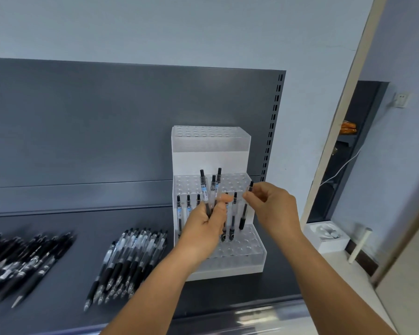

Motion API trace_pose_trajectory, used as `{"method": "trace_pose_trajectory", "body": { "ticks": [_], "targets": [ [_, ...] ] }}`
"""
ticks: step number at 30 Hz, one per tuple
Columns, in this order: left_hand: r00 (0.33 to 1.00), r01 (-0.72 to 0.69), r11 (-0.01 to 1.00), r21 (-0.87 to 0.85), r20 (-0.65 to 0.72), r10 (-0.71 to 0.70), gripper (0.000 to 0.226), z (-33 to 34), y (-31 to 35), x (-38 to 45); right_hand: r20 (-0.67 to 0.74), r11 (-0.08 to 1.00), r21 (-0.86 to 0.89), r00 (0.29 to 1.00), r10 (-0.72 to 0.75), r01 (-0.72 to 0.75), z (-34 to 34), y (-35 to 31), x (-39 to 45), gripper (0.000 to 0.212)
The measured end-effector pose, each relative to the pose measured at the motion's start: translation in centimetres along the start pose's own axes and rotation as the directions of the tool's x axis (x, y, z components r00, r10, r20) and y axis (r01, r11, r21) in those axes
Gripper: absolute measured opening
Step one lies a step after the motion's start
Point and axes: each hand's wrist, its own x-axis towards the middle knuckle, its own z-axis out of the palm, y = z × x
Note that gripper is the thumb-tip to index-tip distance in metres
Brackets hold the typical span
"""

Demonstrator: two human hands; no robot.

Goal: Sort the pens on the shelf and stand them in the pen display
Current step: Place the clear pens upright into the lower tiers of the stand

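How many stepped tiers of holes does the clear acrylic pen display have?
3: top tier against the grey back panel, middle tier behind the held pens, bottom tier nearest; hands partly cover the lower two.

The black pens [22, 264] at eight o'clock are blurred and cut off by the left edge; the left hand [207, 228] hides the rack's [252, 257] left holes.

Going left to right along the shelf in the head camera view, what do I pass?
Pile of black pens → pile of clear-barrelled pens → left hand gripping a bunch of pens → right hand pinching a single pen → white box beyond the shelf's end.
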Motion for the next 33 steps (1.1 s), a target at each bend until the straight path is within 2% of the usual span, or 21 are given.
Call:
{"method": "trace_pose_trajectory", "body": {
  "ticks": [2, 4, 7, 12, 14, 17, 20, 22, 24, 26, 29, 33],
  "targets": [
    [1.000, 0.029, 1.000, 0.009, 0.007, -0.029, 0.016, -0.1, -0.1, 0.0, 0.042, 0.998, -0.059, 0.999, 0.009, -0.006, 0.2, 0.2, 0.0, 0.018],
    [0.999, 0.042, 0.998, 0.047, 0.016, -0.043, 0.024, -0.2, -0.2, 0.1, 0.089, 0.992, -0.127, 0.996, 0.028, -0.017, 0.4, 0.3, 0.1, 0.018],
    [0.999, 0.047, 0.995, 0.085, 0.018, -0.049, 0.024, -0.2, -0.4, 0.1, 0.150, 0.967, -0.254, 0.988, 0.044, -0.004, 0.6, 0.3, 0.1, 0.022],
    [0.999, 0.043, 0.999, -0.009, 0.003, -0.043, 0.023, 0.1, -0.3, 0.0, 0.177, 0.946, -0.325, 0.983, 0.053, 0.008, 0.7, 0.4, 0.3, 0.025],
    [0.999, 0.034, 0.999, -0.023, 0.001, -0.034, 0.024, 0.2, -0.2, -0.1, 0.124, 0.965, -0.260, 0.991, 0.044, -0.011, 0.3, 0.3, 0.3, 0.024],
    [0.999, 0.036, 0.998, -0.050, 0.026, -0.035, 0.024, 0.3, 0.0, -0.1, 0.065, 0.999, 0.021, 0.998, -0.026, 0.025, -0.5, -0.6, -0.1, 0.018],
    [0.997, 0.032, 0.999, -0.036, 0.065, -0.030, 0.023, 0.8, 0.1, 0.0, 0.198, 0.977, 0.210, 0.977, -0.077, 0.035, -1.3, -2.2, -0.7, 0.007],
    [0.997, 0.032, 0.999, -0.005, 0.076, -0.031, 0.023, 1.1, 0.2, 0.0, 0.253, 0.964, 0.266, 0.962, -0.099, 0.029, -1.7, -2.6, -0.8, 0.012],
    [0.998, 0.021, 0.999, 0.033, 0.058, -0.023, 0.023, 1.2, 0.2, 0.0, 0.218, 0.953, 0.301, 0.971, -0.102, 0.032, -2.1, -2.6, -0.8, 0.012],
    [0.999, 0.005, 0.999, 0.041, 0.038, -0.006, 0.023, 1.1, 0.2, 0.1, 0.100, 0.955, 0.293, 0.992, -0.078, 0.046, -2.4, -2.1, -0.5, 0.012],
    [1.000, 0.008, 0.999, 0.054, 0.001, -0.008, 0.025, 0.8, 0.4, 0.1, -0.020, 0.989, 0.134, 0.998, -0.067, 0.069, -2.5, -1.0, -0.1, 0.013],
    [0.999, 0.022, 0.999, 0.025, 0.043, -0.023, 0.021, 1.0, 0.2, 0.0, -0.026, 0.999, 0.020, 0.999, -0.036, 0.037, -2.0, 0.5, 0.2, 0.020]
  ]
}}
